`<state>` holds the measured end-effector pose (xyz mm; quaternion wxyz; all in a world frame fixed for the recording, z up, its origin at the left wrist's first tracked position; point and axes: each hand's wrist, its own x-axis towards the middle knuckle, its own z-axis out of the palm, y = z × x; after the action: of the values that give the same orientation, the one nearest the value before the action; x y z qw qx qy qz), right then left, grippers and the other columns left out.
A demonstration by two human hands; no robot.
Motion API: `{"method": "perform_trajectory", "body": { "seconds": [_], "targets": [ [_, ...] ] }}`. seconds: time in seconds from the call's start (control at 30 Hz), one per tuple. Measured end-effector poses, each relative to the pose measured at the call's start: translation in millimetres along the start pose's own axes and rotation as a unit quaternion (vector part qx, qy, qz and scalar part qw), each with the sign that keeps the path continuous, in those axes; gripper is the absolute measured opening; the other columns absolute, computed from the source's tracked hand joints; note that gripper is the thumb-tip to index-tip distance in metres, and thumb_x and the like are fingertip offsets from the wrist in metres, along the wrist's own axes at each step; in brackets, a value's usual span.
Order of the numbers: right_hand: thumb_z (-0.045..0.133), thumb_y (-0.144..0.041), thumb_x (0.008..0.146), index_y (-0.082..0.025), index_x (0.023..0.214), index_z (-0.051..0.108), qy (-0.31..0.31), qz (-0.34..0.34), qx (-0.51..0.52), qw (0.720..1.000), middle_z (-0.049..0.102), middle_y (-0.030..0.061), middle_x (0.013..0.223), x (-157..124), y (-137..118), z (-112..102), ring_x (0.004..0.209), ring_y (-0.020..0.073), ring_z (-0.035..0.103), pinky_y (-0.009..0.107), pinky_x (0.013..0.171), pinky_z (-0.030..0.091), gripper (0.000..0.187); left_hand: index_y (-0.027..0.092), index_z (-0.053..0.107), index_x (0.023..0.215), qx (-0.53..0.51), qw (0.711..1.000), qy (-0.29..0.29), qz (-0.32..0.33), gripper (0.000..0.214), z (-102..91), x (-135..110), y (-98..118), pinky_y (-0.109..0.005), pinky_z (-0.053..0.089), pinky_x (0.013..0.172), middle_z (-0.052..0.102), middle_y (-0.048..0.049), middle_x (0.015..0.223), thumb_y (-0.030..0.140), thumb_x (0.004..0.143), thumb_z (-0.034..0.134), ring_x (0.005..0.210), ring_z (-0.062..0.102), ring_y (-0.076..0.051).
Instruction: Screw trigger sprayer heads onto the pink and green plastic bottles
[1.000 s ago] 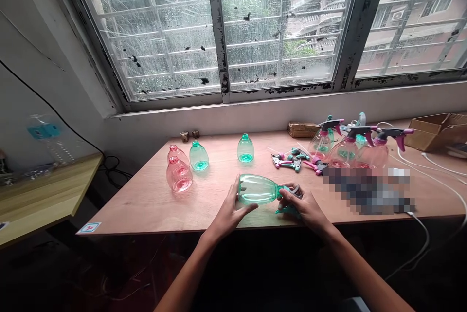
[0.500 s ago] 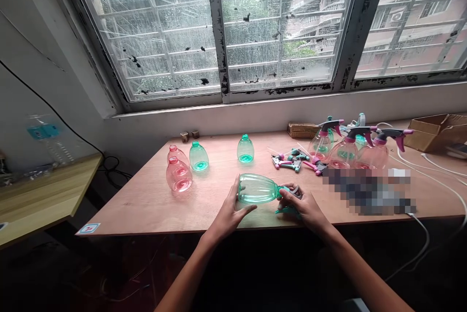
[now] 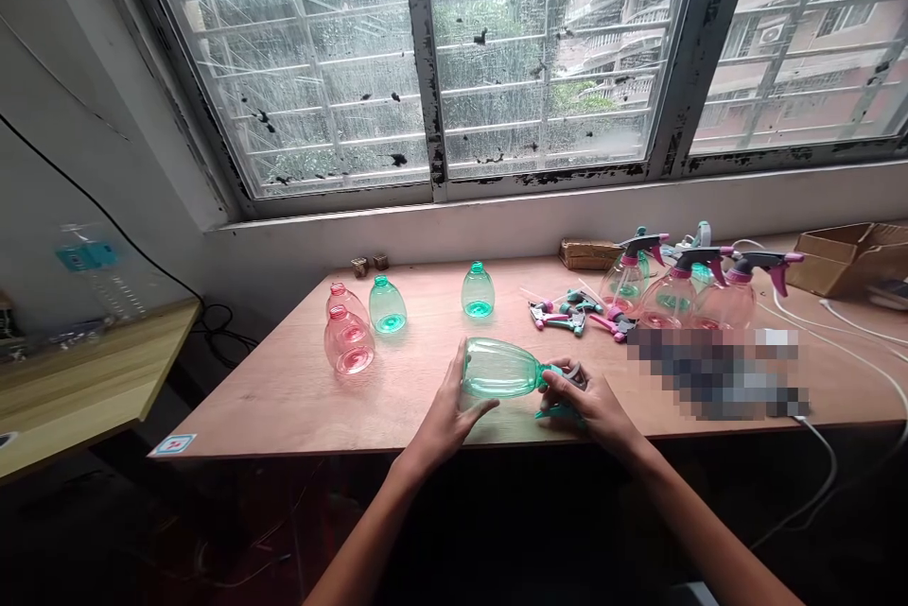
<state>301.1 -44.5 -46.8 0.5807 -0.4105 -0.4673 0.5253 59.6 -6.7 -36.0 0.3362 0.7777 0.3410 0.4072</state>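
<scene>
A clear green plastic bottle [image 3: 500,369] lies on its side over the front of the wooden table [image 3: 284,393]. My left hand [image 3: 446,417] cups its base, thumb and fingers wrapped round it. My right hand [image 3: 592,403] is closed on the green and grey spray trigger head [image 3: 567,377] sitting at the bottle's neck.
Two pink bottles [image 3: 346,338] and two green bottles [image 3: 387,304] stand without heads at the back left. Loose trigger heads [image 3: 560,313] lie mid-table. Three bottles with spray heads [image 3: 673,289] stand at the right, by a cardboard box [image 3: 847,256] and white cables [image 3: 851,341].
</scene>
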Motion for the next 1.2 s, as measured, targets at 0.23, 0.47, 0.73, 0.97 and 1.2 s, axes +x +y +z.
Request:
{"method": "perform_trajectory", "body": {
  "seconds": [0.23,0.47,0.73,0.97,1.2],
  "targets": [
    [0.079,-0.051,0.075,-0.019,0.095,0.06,-0.023,0.004,0.0,1.0,0.067,0.0014,0.074,-3,-3,2,0.065,0.0209,0.068,0.04,0.065,0.063,0.043,0.022,0.014,0.156,-0.073,0.996,-0.025,-0.051,0.093,-2.8,0,6,-0.051,0.023,0.12,0.035,-0.016,0.156,0.044,0.085,0.069,0.146,0.031,-0.032],
    [0.079,-0.053,0.075,-0.018,0.099,0.059,0.013,-0.003,-0.011,1.0,0.069,0.0034,0.073,0,-1,0,0.065,0.023,0.069,0.039,0.062,0.062,0.047,0.028,0.013,0.157,-0.029,0.999,-0.011,-0.02,0.095,-0.7,1,3,-0.052,0.019,0.121,0.028,-0.0126,0.16,0.038,0.083,0.073,0.149,0.024,-0.032],
    [0.079,-0.049,0.077,-0.019,0.097,0.059,-0.017,-0.006,0.0,1.0,0.069,0.0018,0.073,-2,1,-1,0.065,0.0218,0.069,0.038,0.062,0.061,0.041,0.021,0.031,0.152,-0.059,0.998,-0.023,-0.029,0.077,-2.9,0,15,-0.052,0.025,0.119,0.043,-0.016,0.151,0.043,0.088,0.066,0.143,0.035,-0.034],
    [0.077,-0.05,0.079,-0.019,0.098,0.059,0.002,-0.008,-0.002,1.0,0.068,0.0013,0.07,1,2,-1,0.063,0.0211,0.068,0.038,0.063,0.061,0.041,0.027,0.019,0.155,-0.061,0.998,-0.015,-0.018,0.093,-0.9,0,3,-0.05,0.027,0.119,0.031,-0.0135,0.157,0.034,0.081,0.075,0.145,0.03,-0.032],
    [0.078,-0.049,0.078,-0.02,0.092,0.057,-0.021,0.042,0.028,0.998,0.065,-0.0008,0.071,-4,-3,3,0.066,0.0209,0.068,0.04,0.06,0.063,0.038,0.028,0.017,0.155,-0.072,0.997,-0.001,-0.039,0.098,-0.4,-2,8,-0.048,0.034,0.116,0.031,-0.0142,0.152,0.039,0.079,0.077,0.14,0.036,-0.032]
  ]
}}
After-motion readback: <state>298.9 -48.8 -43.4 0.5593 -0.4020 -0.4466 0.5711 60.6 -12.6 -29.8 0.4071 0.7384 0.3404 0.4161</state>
